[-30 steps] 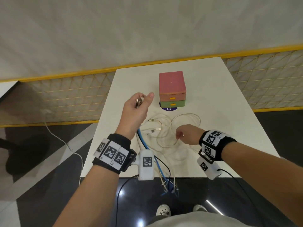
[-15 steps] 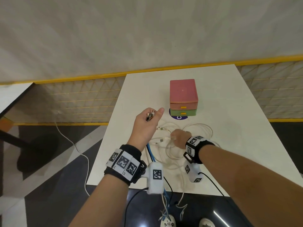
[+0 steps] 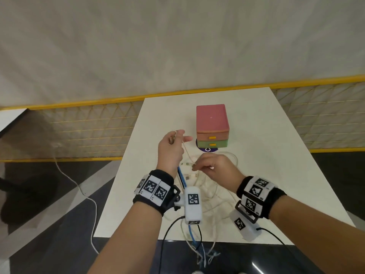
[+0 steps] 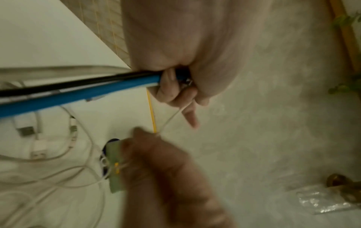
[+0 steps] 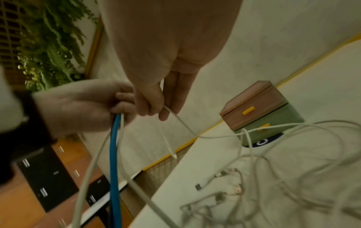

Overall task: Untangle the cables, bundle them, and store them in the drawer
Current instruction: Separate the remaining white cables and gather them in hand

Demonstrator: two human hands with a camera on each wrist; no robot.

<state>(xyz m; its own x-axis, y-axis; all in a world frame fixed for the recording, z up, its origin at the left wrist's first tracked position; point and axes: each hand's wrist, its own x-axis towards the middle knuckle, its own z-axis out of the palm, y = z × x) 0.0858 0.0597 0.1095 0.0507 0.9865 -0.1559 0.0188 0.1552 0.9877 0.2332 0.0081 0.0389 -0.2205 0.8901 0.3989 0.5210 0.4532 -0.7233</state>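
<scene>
My left hand [image 3: 177,139] is raised above the white table [image 3: 266,155] and grips a bundle of cable ends, among them a blue cable [image 3: 181,176] and a black one [image 4: 58,86]. The blue cable [image 5: 114,154] hangs down past the table's near edge. My right hand [image 3: 197,167] sits just right of and below the left and pinches a thin white cable [image 5: 181,121] that runs taut up to the left hand. A loose tangle of white cables [image 3: 215,196] with USB plugs lies on the table under both hands. Behind them stands a small drawer box [image 3: 212,125], pink over green, both drawers shut.
A purple disc [image 3: 207,149] lies under the drawer box front. A yellow-framed mesh fence [image 3: 88,125] runs along the table's left and far side. Several cable ends [image 3: 203,254] dangle over the near table edge. Another white cord [image 3: 79,186] trails on the dark floor.
My right hand has risen from the tangle toward the left hand, drawing a white strand taut between them. The left hand still holds its cable ends, with one finger now extended.
</scene>
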